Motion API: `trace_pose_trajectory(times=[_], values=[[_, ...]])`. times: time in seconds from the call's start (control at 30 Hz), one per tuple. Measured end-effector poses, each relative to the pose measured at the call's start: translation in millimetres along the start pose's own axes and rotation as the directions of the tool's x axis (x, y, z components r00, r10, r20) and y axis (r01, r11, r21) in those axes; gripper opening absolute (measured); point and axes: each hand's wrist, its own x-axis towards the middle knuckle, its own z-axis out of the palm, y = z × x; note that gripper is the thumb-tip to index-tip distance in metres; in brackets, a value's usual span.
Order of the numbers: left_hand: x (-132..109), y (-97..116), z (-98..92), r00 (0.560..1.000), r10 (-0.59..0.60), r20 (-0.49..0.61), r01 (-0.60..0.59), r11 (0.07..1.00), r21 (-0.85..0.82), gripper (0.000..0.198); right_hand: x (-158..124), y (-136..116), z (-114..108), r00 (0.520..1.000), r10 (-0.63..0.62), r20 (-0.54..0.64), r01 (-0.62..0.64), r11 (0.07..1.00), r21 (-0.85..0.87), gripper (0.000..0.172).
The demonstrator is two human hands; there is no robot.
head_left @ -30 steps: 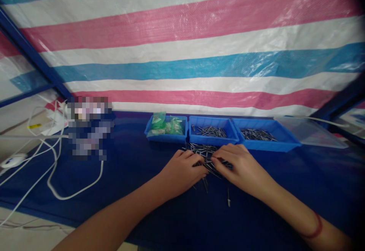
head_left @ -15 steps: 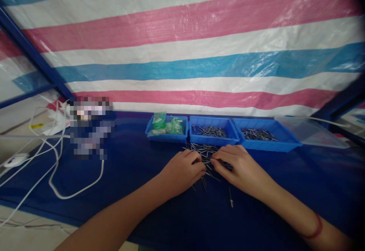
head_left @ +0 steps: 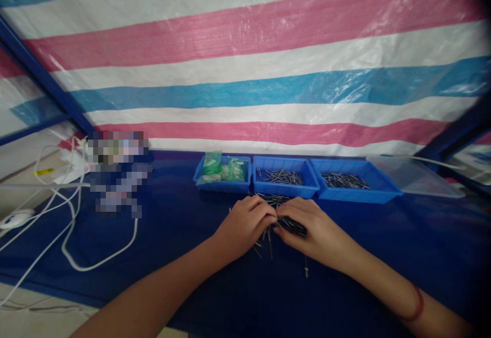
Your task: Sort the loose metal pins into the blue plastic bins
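Note:
A loose pile of thin metal blind rivets (head_left: pixel 270 198) lies on the dark blue tabletop, partly covered by both hands. My left hand (head_left: pixel 245 220) is at the pile's left side, fingers bent and pressed toward the thumb; whatever its fingertips pinch is hidden. From the right, my right hand (head_left: pixel 312 225) curls round a bunch of the rivets, which show between its thumb and fingers. The two hands' fingertips nearly meet over the pile. A single rivet (head_left: pixel 306 267) lies in front of my right hand, and a few more stick out below the left fingers.
Behind the pile stand three blue bins: the left bin (head_left: pixel 226 186) with green plastic packets (head_left: pixel 235 169), the middle bin (head_left: pixel 287 188) and right bin (head_left: pixel 362 195) with rivets. A clear plastic sheet (head_left: pixel 425 179) lies at right. White cables (head_left: pixel 111 262) run across the left side.
My right hand has moved slightly left, closer to my left fingertips. My left hand has shifted a little over the pile, and some rivets under the hands lie differently.

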Motion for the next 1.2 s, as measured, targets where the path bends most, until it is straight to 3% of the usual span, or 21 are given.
trace_pose_trajectory(times=[0.27,0.43,0.73,1.0,1.2], values=[[1,3,0.4,0.997,-0.061,-0.055,0.049,0.981,-0.187,0.018,-3,2,8,0.993,0.045,-0.11,-0.03,0.99,0.138,0.008],[-1,5,-3.8,0.995,-0.045,-0.086,0.024,0.973,-0.231,0.021,-4,-1,12,0.975,0.162,-0.15,-0.126,0.966,0.228,0.012],[0,6,-3.2,0.989,-0.113,-0.094,0.075,0.936,-0.343,0.016,-6,0,14,0.972,0.199,-0.128,-0.166,0.958,0.234,0.011],[1,11,-4.1,0.968,-0.188,-0.167,0.087,0.873,-0.479,0.019,-1,-5,10,0.982,0.179,-0.059,-0.136,0.892,0.43,0.014],[-1,11,-4.8,0.938,-0.302,-0.17,0.174,0.835,-0.522,0.013,-3,-5,14,0.969,0.247,-0.03,-0.204,0.857,0.473,0.012]])
